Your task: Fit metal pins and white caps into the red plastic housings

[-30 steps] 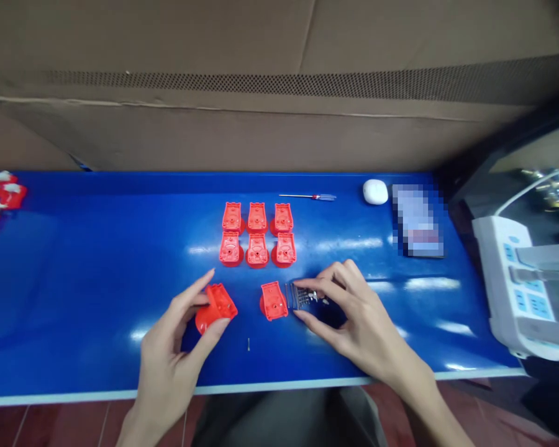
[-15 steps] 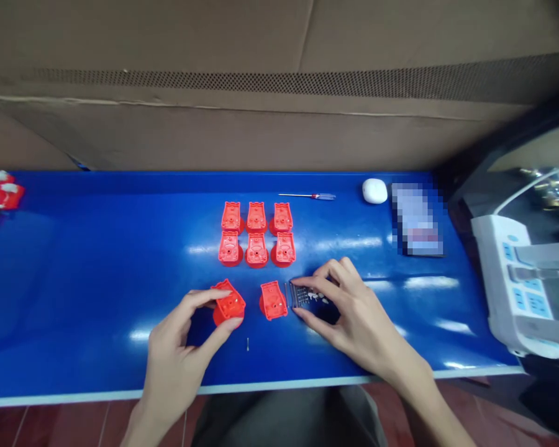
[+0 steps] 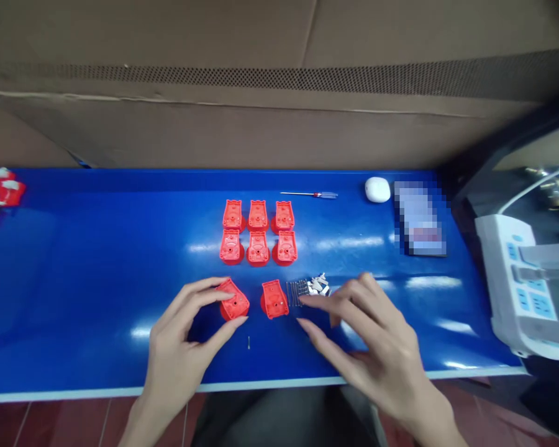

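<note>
My left hand (image 3: 181,341) is shut on a red plastic housing (image 3: 234,302), gripping it by the sides with its cup-shaped base tilted. Beside it, a second red housing (image 3: 274,299) stands on the blue table (image 3: 97,267). My right hand (image 3: 372,338) hovers open near a row of small metal screws (image 3: 297,292), its fingertips just in front of them. White clips (image 3: 318,285) lie in a small heap behind the screws. Several more red housings (image 3: 258,231) stand in two rows farther back. A single tiny screw (image 3: 248,343) lies below the housings.
A small screwdriver (image 3: 309,195) and a white oval case (image 3: 377,190) lie at the table's back. Next to them is a pixelated flat object (image 3: 419,220). A white device with blue keys (image 3: 517,285) sits at right, red parts (image 3: 0,194) at far left, cardboard behind.
My right hand has drawn back toward me and to the right, uncovering the white clips. My left hand has turned the red housing and moved it slightly right.
</note>
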A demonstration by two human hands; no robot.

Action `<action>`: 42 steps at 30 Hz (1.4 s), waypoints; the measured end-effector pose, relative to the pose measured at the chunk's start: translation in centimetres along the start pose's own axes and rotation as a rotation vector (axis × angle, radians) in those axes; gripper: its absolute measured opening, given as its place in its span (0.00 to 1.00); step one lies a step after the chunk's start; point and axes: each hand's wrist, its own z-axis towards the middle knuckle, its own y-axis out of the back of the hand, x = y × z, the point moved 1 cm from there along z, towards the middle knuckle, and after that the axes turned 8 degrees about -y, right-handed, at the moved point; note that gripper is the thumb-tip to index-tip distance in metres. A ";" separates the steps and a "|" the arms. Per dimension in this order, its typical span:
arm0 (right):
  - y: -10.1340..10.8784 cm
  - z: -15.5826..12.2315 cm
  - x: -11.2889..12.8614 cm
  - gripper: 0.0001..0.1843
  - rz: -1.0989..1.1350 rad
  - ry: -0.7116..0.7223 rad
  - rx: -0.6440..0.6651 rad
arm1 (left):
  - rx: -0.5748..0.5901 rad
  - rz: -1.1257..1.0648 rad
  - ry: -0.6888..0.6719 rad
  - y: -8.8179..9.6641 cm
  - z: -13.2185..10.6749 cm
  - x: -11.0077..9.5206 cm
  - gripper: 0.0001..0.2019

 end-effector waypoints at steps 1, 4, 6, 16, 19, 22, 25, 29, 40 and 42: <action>-0.4 -0.6 0.9 0.20 0.017 0.028 -0.019 | 0.010 0.003 -0.003 0.0 0.0 0.0 0.13; -3.0 -2.2 3.5 0.17 0.026 0.030 -0.007 | 0.032 0.009 -0.004 0.1 0.1 -0.2 0.13; -5.3 -3.0 4.7 0.10 0.034 -0.004 0.019 | 0.037 0.015 -0.004 0.1 0.2 -0.2 0.13; -8.3 -3.3 4.7 0.07 0.020 -0.106 0.111 | 0.055 0.012 -0.004 0.1 0.0 -0.1 0.12; -8.3 -3.1 4.5 0.08 0.016 -0.094 0.169 | 0.054 0.000 -0.006 0.1 0.1 -0.1 0.12; -8.6 -3.0 4.4 0.06 0.004 -0.089 0.188 | 0.058 -0.008 -0.008 0.1 0.2 -0.1 0.11; -8.8 -3.1 4.4 0.04 0.002 -0.070 0.188 | 0.070 0.001 -0.011 0.2 0.2 -0.1 0.12; -8.3 -3.6 4.3 0.05 0.019 -0.042 0.164 | 0.074 0.007 -0.015 0.2 0.3 0.0 0.12; -1.3 -2.3 0.7 0.10 0.142 -0.238 -0.048 | 0.087 0.032 -0.032 0.0 0.4 0.1 0.12; -1.4 -1.7 -0.8 0.10 0.100 -0.262 -0.060 | 0.091 0.034 -0.030 0.0 0.4 0.1 0.11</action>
